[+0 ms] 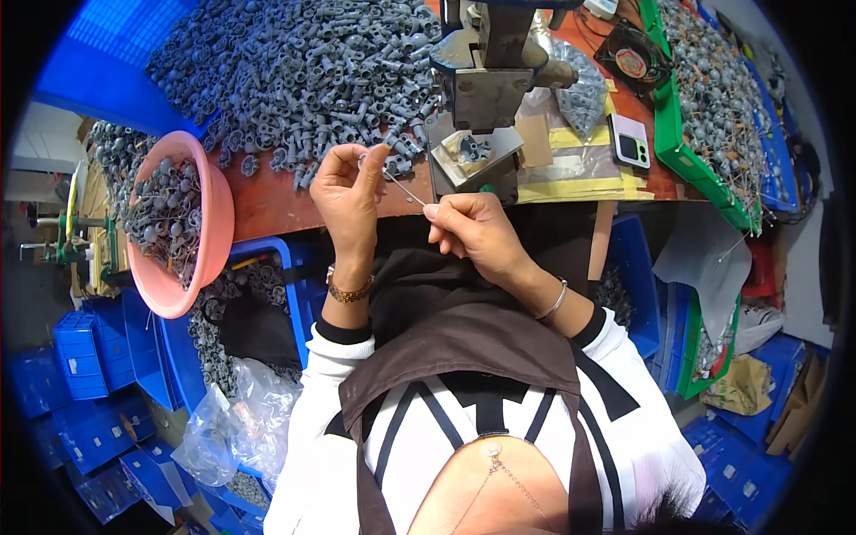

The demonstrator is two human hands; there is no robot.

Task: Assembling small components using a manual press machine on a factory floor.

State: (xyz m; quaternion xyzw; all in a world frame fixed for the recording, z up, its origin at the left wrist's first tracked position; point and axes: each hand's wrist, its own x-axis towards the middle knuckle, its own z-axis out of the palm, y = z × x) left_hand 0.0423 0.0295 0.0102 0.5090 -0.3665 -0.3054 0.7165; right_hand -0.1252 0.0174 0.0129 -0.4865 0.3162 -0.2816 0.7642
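Note:
My left hand (346,194) pinches a small grey plastic part (363,160) between thumb and fingertips, just in front of the heap of grey parts (303,67) on the brown workbench (267,205). My right hand (473,234) grips a thin metal pin (406,189) whose tip points up-left into the part held by the left hand. Both hands are over the bench's front edge, below a small metal press (486,67).
A pink bowl (214,223) with assembled grey parts overhangs the bench at left. A phone (629,140), a fan (631,59) and a green tray (704,169) of pinned parts lie to the right. Blue crates (89,374) and plastic bags (241,419) crowd the floor.

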